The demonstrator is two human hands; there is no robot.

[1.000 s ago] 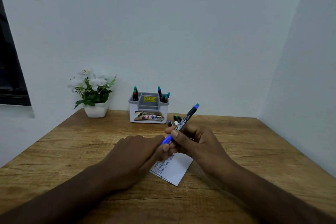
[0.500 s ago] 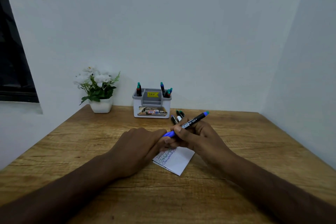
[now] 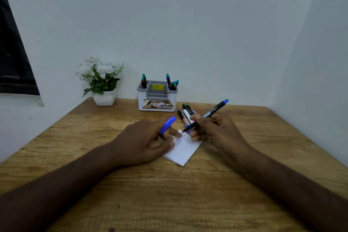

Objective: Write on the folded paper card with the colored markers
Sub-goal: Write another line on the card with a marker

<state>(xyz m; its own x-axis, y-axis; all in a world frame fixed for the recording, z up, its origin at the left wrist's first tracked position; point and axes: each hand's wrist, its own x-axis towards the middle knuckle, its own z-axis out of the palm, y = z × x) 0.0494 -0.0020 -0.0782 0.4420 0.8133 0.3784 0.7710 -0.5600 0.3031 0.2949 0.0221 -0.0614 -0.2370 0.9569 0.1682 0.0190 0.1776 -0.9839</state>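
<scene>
The right hand (image 3: 212, 130) is closed around a black-barrelled marker (image 3: 207, 114), pinched between thumb and fingers, its uncapped tip angled down to the far corner of the folded paper card (image 3: 183, 149) and its blue-green end raised toward the right. Whether the tip actually touches the paper cannot be told. The left hand (image 3: 148, 141) lies palm down with its fingertips resting on the left part of the card, and it grips a blue cap (image 3: 168, 124) between the fingers, the cap pointing up and to the right. The card is white and lies flat on the wooden table (image 3: 131, 194) between the two hands, turned at an angle, with faint blue writing near its far end (the words are too small to read). Just beyond the card, partly behind the right hand, several loose markers (image 3: 185, 116) lie side by side on the table. Farther back, near the wall, stands a white and grey organiser (image 3: 157, 98) with more markers upright in its left and right compartments and a yellow label in the middle. To its left stands a white pot of white flowers (image 3: 101, 81). A dark window frame (image 3: 13, 62) occupies the left edge.
</scene>
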